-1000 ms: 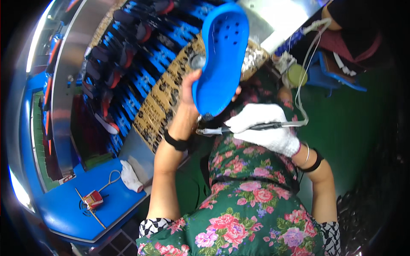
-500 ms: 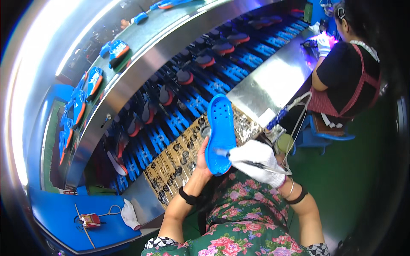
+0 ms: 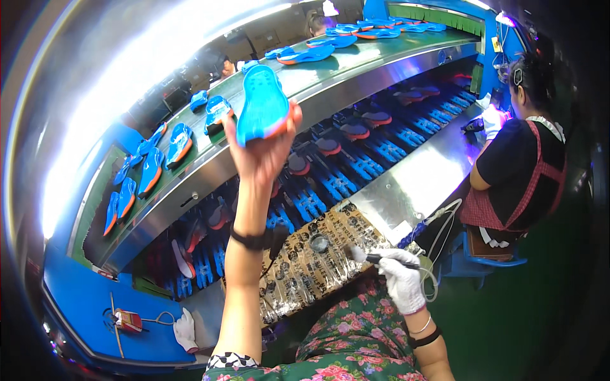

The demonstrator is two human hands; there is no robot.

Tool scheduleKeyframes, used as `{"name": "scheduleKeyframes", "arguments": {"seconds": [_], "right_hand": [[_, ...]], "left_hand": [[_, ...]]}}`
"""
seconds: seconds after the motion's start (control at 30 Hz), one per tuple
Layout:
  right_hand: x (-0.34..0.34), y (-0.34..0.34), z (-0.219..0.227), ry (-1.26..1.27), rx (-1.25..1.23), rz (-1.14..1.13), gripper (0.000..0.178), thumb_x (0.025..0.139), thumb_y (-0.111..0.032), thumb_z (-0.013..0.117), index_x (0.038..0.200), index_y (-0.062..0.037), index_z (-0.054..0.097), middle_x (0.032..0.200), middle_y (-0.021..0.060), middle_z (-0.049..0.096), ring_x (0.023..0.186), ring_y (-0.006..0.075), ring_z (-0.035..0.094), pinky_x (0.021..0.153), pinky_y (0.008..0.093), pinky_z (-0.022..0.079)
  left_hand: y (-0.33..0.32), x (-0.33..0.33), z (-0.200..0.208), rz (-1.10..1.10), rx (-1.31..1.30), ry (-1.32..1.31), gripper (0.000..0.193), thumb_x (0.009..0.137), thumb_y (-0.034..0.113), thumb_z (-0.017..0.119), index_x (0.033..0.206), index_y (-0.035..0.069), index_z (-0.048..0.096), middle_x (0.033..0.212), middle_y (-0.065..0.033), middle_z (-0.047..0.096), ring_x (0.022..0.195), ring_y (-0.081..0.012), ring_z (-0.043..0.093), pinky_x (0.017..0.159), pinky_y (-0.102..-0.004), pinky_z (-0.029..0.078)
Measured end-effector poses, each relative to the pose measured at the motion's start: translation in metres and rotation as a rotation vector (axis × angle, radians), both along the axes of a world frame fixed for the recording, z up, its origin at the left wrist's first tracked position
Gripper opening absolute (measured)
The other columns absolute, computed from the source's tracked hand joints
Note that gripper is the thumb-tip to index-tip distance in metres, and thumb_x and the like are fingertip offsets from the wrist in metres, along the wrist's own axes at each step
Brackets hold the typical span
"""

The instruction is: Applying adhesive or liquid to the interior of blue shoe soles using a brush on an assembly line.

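Raised at arm's length over the edge of the upper conveyor, my bare left hand (image 3: 259, 159) grips a blue shoe sole (image 3: 263, 98) with an orange rim near its lower end. Small holes dot the sole's far end. My right hand (image 3: 404, 282), in a white glove, is closed around a brush (image 3: 359, 255) with a dark handle and a thin tube trailing from it. The brush head is above the right end of a brown paper-covered work board (image 3: 298, 273), close to a small round dish (image 3: 319, 242).
Blue and orange soles (image 3: 180, 145) lie along the green upper belt (image 3: 305, 75). Below, a lower line carries shoe parts and blue pieces (image 3: 337, 184). A co-worker (image 3: 518, 146) sits at the right. A blue side table (image 3: 76, 305) bears a red box (image 3: 129, 322) and a white glove (image 3: 185, 330).
My left hand has lifted the sole forward and left, from before my body to the upper belt. My right hand has drawn the brush off the sole and moved lower right.
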State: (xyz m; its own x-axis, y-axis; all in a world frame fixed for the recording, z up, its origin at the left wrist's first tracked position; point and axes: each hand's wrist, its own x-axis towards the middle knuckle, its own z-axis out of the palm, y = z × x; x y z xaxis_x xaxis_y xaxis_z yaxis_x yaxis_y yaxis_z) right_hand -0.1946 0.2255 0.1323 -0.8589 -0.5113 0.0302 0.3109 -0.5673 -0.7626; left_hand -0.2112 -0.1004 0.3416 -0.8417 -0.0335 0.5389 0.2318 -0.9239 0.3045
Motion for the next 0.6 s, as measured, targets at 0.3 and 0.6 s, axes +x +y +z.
{"name": "scheduleKeyframes", "arguments": {"seconds": [0.3,0.6], "right_hand": [[0.000,-0.022,-0.042,0.027,0.093,0.063,0.020,0.085,0.002,0.068,0.104,0.0025,0.075,0.092,0.0090,0.075,0.072,0.0107,0.063,0.067,0.0233,0.050],[0.009,-0.030,-0.045,0.006,0.126,0.123,0.019,0.086,-0.001,0.071,0.103,0.0007,0.077,0.087,0.0043,0.075,0.071,0.0089,0.063,0.067,0.0227,0.050]], "left_hand": [[-0.057,-0.056,-0.003,0.626,-0.201,-0.333,0.071,0.098,0.026,0.064,0.150,-0.005,0.029,0.150,-0.0311,0.037,0.136,-0.0454,0.045,0.117,-0.0525,0.037],[-0.125,-0.092,0.023,2.217,-1.475,-0.384,0.121,0.070,0.041,0.089,0.162,0.014,0.017,0.144,-0.0390,0.038,0.123,-0.0511,0.053,0.107,-0.0534,0.043]]}}
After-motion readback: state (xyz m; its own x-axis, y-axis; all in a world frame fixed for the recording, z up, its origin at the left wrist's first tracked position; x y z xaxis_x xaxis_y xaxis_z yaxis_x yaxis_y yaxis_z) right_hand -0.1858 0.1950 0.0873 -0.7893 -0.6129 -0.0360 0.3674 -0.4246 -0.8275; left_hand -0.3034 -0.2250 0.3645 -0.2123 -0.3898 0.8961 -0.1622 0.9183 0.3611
